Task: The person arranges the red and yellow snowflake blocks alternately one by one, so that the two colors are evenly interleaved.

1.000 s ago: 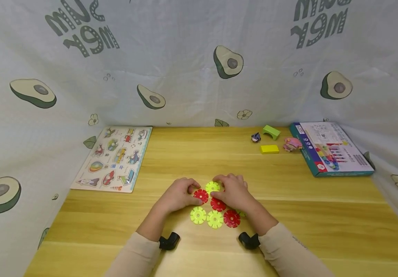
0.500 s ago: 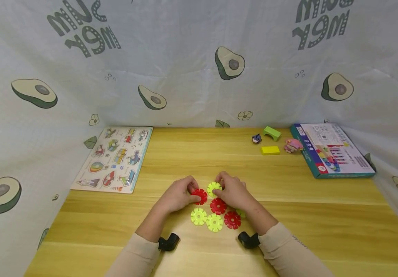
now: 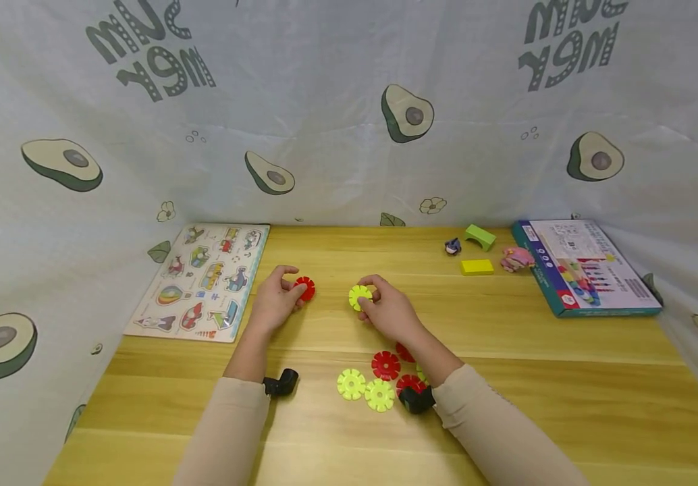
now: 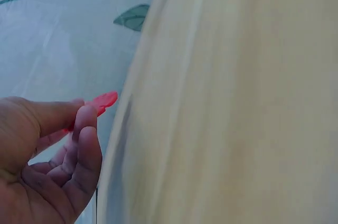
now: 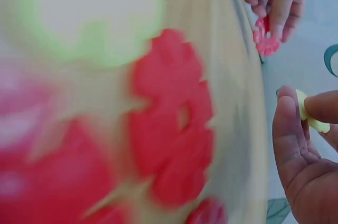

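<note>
My left hand [image 3: 274,302] pinches a red notched plastic disc [image 3: 306,288] between thumb and fingers, above the table's middle left. In the left wrist view that disc [image 4: 105,100] shows edge-on at the fingertips. To the right, my right hand [image 3: 390,312] pinches a yellow-green notched disc [image 3: 359,297]; the right wrist view shows its thumb pressing this disc [image 5: 316,121]. The two held discs are apart. Nearer me lie several loose discs, among them a red one [image 3: 385,365] and two yellow-green ones [image 3: 351,384]. My right forearm and its black wrist mount partly hide others.
A picture puzzle board [image 3: 203,283] lies at the left. At the back right are a green arch block [image 3: 480,236], a yellow block [image 3: 476,267], a small dark blue figure [image 3: 453,246], a pink toy [image 3: 516,259] and a flat box [image 3: 588,270].
Both hands have lifted a disc from the group and moved away from me: the left with the red disc, to the left; the right with the yellow-green disc, slightly left. The other discs stay behind.
</note>
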Tool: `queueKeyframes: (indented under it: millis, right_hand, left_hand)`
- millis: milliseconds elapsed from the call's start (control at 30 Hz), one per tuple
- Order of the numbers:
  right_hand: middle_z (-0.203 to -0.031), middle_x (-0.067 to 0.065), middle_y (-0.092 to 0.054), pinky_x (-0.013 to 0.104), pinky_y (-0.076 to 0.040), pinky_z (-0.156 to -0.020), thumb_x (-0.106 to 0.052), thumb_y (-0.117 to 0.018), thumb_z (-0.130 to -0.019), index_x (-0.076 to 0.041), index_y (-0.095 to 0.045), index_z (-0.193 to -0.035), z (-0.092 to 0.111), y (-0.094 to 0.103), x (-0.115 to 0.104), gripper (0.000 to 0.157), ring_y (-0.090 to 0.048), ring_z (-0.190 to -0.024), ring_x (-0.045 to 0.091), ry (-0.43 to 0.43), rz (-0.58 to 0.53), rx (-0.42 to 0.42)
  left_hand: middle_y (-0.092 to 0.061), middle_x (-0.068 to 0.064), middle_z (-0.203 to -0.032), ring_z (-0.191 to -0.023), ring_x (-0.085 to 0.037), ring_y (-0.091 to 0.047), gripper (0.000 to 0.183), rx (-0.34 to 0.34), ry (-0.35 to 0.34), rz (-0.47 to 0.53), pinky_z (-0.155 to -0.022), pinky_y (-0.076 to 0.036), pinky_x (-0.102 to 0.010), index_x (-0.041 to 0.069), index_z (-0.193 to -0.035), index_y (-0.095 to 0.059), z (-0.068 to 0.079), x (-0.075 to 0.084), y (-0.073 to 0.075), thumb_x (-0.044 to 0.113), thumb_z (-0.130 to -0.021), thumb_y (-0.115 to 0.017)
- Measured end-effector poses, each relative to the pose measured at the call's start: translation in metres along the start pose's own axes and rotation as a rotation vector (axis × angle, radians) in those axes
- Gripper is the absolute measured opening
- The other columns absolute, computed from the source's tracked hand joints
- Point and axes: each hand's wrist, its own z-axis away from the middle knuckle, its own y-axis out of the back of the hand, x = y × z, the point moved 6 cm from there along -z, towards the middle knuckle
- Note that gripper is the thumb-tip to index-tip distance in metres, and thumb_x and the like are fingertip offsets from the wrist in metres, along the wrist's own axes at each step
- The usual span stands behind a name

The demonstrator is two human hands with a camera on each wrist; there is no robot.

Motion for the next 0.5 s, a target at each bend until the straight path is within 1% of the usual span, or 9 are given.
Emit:
queueKeyframes:
  millis: [67,133,233,333,400,500]
  right_hand:
    - [-0.082,0.01,-0.053,0.027,-0.052,-0.055,-0.016,-0.061,-0.091,-0.02,-0.052,-0.12,-0.01,-0.003,-0.007,0.031,-0.065,-0.067,0.019,0.011,-0.024,0.012]
    - [-0.081,0.011,-0.053,0.027,-0.052,-0.055,-0.016,-0.062,-0.09,-0.018,-0.053,-0.12,-0.02,-0.006,-0.013,0.032,-0.065,-0.067,0.02,0.026,-0.038,0.03]
    - [-0.079,0.011,-0.054,0.026,-0.052,-0.055,-0.015,-0.063,-0.088,-0.016,-0.054,-0.119,-0.034,-0.015,-0.019,0.032,-0.065,-0.066,0.021,0.043,-0.043,0.043]
    - [-0.078,0.009,-0.054,0.025,-0.05,-0.053,-0.015,-0.064,-0.088,-0.014,-0.053,-0.121,-0.046,-0.029,-0.021,0.035,-0.063,-0.063,0.018,0.046,-0.033,0.027]
    - [-0.079,0.009,-0.054,0.025,-0.05,-0.053,-0.016,-0.064,-0.088,-0.013,-0.052,-0.121,-0.051,-0.037,-0.02,0.035,-0.062,-0.061,0.015,0.037,-0.043,0.012]
    - [-0.08,0.009,-0.054,0.026,-0.051,-0.053,-0.016,-0.064,-0.088,-0.013,-0.052,-0.12,-0.057,-0.045,-0.019,0.035,-0.062,-0.06,0.014,0.022,-0.058,0.006]
  left_hand:
    - [-0.057,-0.014,-0.085,-0.064,-0.026,-0.065,0.036,0.03,0.028,0.013,-0.058,-0.055,-0.032,0.009,-0.123,-0.052,-0.009,-0.003,0.005,0.016,-0.089,-0.063]
    - [-0.057,-0.014,-0.086,-0.066,-0.025,-0.065,0.032,0.043,0.053,0.018,-0.059,-0.056,-0.032,0.009,-0.12,-0.053,-0.015,-0.006,0.008,0.016,-0.09,-0.062]
    - [-0.057,-0.014,-0.089,-0.068,-0.023,-0.065,0.029,0.058,0.083,-0.004,-0.059,-0.055,-0.03,0.009,-0.117,-0.054,-0.02,-0.011,0.011,0.015,-0.09,-0.061]
    - [-0.058,-0.013,-0.094,-0.07,-0.022,-0.065,0.03,0.074,0.101,-0.037,-0.06,-0.055,-0.03,0.007,-0.118,-0.054,-0.023,-0.017,0.012,0.015,-0.09,-0.061]
    - [-0.059,-0.013,-0.099,-0.076,-0.022,-0.064,0.033,0.085,0.097,-0.082,-0.064,-0.054,-0.031,0.007,-0.119,-0.055,-0.024,-0.018,0.013,0.019,-0.089,-0.063]
    - [-0.06,-0.014,-0.107,-0.09,-0.026,-0.06,0.043,0.1,0.075,-0.177,-0.075,-0.052,-0.039,0.006,-0.121,-0.056,-0.025,-0.017,0.013,0.027,-0.085,-0.068]
